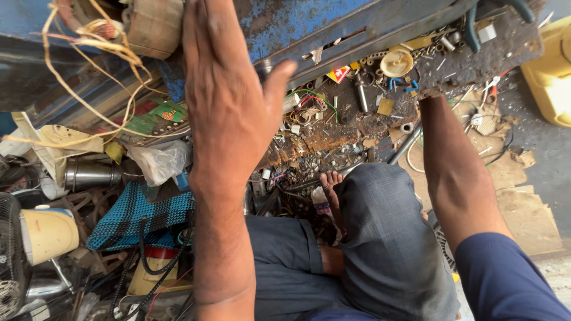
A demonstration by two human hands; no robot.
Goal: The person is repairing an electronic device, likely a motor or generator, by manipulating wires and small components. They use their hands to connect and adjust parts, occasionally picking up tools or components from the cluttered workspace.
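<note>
Your left hand (229, 101) lies flat and open, fingers together and thumb spread, pressed against the blue chipped metal body (309, 24) above the tabletop; it grips nothing. Your right arm (455, 172) reaches up under the edge of the tabletop (476, 56), and the hand itself is hidden there, so you cannot tell whether its grip is wide or closed, or whether it holds anything. Judging by this, the work looks early: one hand is bracing, the other feeling below, and no part has come loose into view.

The tabletop is dark, greasy and rusted, strewn with screws, washers and wire scraps. On it lie a cream plastic wheel (397, 62), a red-and-yellow label scrap (338, 74) and a tangle of coloured wires (306, 107).

You sit low with knees in grey trousers (386, 238) and a bare foot (331, 181) tucked among the scrap. To your left are a blue woven bag (134, 217), a steel can (89, 174), a cream appliance (47, 235) and straw-coloured cord (89, 71) hanging off a wound coil (153, 27). Flattened cardboard (523, 208) covers the floor on the right, near a yellow container (550, 71).
</note>
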